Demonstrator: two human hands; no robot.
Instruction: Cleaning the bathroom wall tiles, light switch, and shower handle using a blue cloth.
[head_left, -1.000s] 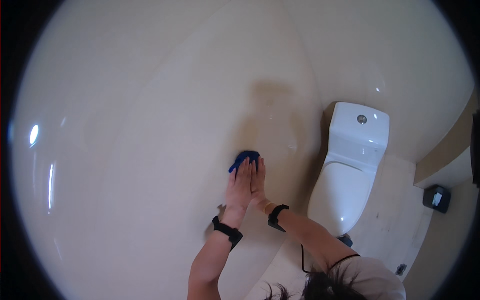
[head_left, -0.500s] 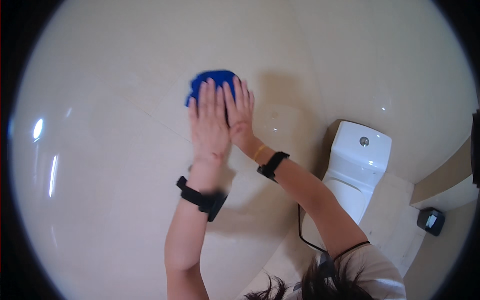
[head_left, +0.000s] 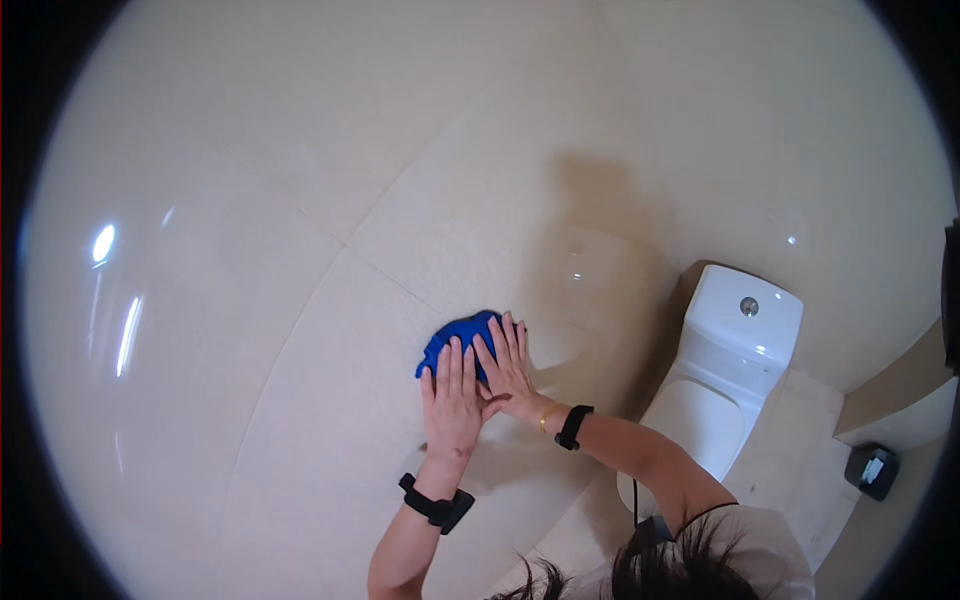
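Observation:
A blue cloth (head_left: 452,340) lies bunched against the glossy beige tiled wall (head_left: 200,330). My left hand (head_left: 456,408) rests flat on the cloth's lower left part, fingers stretched upward. Beside it, my right hand (head_left: 508,374) presses flat on the cloth's right part with its fingers slightly spread. The two hands almost meet at the thumbs, and neither has its fingers wrapped round the cloth. Part of the cloth is hidden under them. Each wrist wears a black strap.
To the right stands a white toilet (head_left: 748,345) with its lid down and a round flush button on the tank. Farther right is a small black bin (head_left: 872,470) beside a ledge (head_left: 895,405). Tile seams cross the wall, and my shadow falls to the right of my hands.
Both hands have moved down and slightly right along the wall, and the blue cloth has gone with them. The view has shifted slightly too.

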